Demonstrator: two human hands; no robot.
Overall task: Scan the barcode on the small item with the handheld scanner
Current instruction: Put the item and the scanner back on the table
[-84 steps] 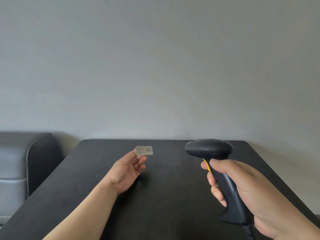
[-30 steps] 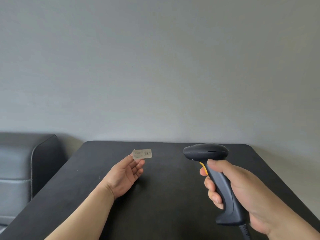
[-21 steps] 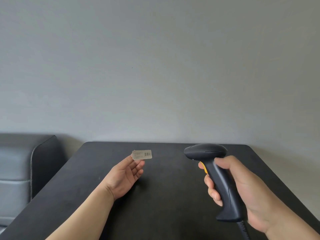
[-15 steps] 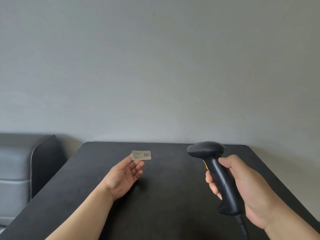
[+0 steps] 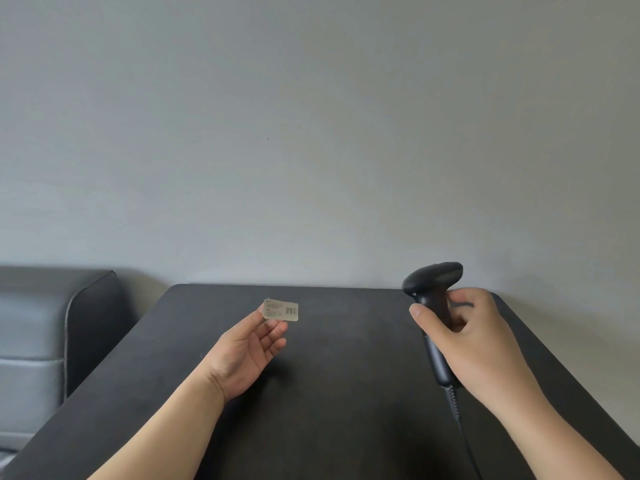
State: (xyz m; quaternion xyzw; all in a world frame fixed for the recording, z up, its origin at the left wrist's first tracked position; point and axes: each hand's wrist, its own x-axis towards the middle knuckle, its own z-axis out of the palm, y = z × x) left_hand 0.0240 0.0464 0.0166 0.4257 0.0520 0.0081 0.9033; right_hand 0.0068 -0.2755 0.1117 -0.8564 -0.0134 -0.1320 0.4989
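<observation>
The left hand holds the tag over the bench, pinched at its left edge between thumb and fingertips, the other fingers loosely curled. The tag's printed face is turned toward the camera, with the barcode at its right end, the end nearest the scanner.

The scanner stands well to the right of the tag, above the bench's far right part. The right hand is closed around its handle just below the head, thumb on the near side, fingers wrapped behind. Its cord trails down toward the near edge of the bench. The head seems to point left and slightly down, but no beam or light shows on the tag.

Judging by this, both things are in hand and lifted, which is the setup done. Whether a scan has registered cannot be told. What seems left is aiming the head squarely at the barcode, closing the gap, and pressing the trigger, which is hidden under the fingers.
</observation>
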